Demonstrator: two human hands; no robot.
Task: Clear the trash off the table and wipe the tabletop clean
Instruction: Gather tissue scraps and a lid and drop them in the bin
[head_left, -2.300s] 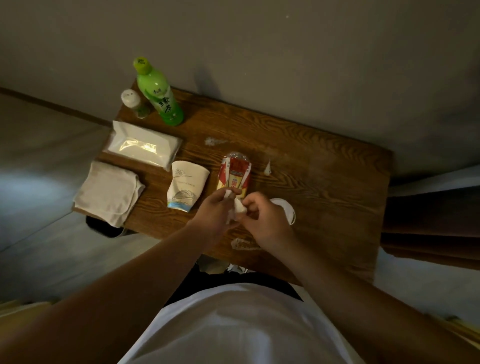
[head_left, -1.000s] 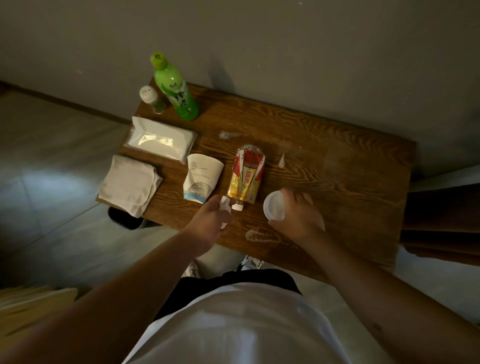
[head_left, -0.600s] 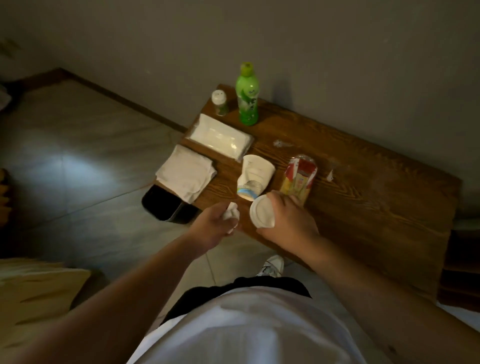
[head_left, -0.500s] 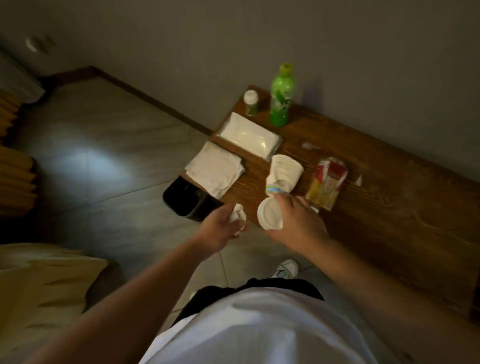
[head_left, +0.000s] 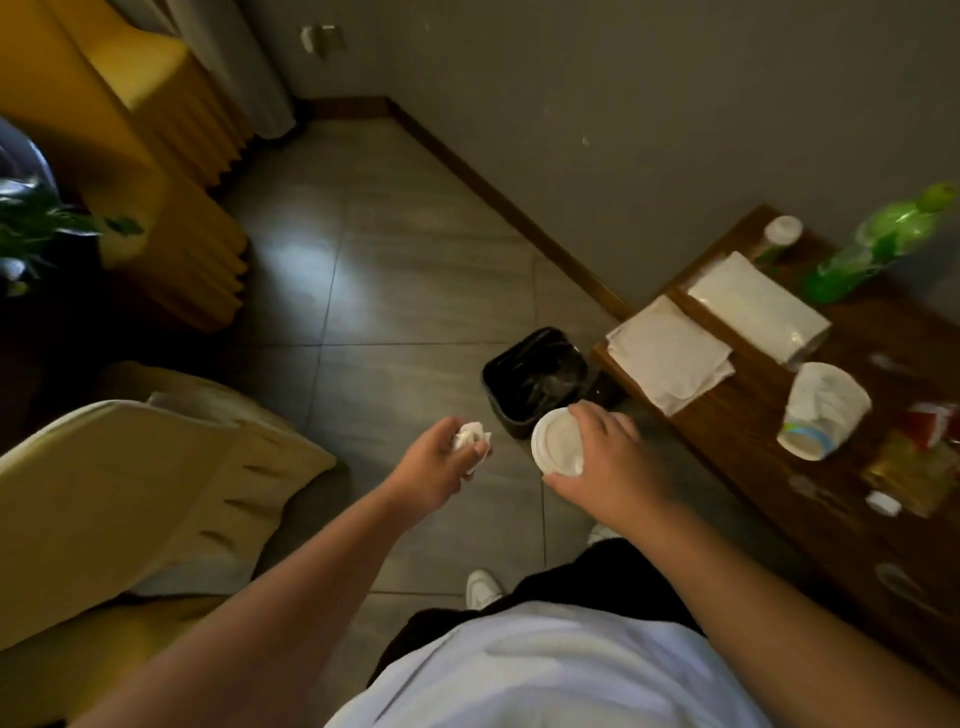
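Observation:
My left hand (head_left: 434, 470) is closed around a crumpled white paper scrap (head_left: 470, 439), held over the floor just left of a small black bin (head_left: 535, 376). My right hand (head_left: 610, 460) grips a round white plastic lid (head_left: 556, 441) close to the bin's near rim. The wooden table (head_left: 753, 436) stands at the right. On it lie a crushed paper cup (head_left: 823, 408), a red and yellow snack wrapper (head_left: 919, 457), a small white cap (head_left: 883, 503) and a folded beige cloth (head_left: 670, 353).
A white wipes pack (head_left: 758, 306), a green bottle (head_left: 872, 247) and a small white-capped jar (head_left: 779, 234) stand at the table's far end by the wall. A yellowish cushion (head_left: 130, 499) and a yellow sofa (head_left: 156, 171) sit at the left, with a plant (head_left: 31, 223).
I have turned left, away from the table. Both hands moved off the tabletop to beside the black bin, the left carrying the paper scrap and the right the lid picked up from the table.

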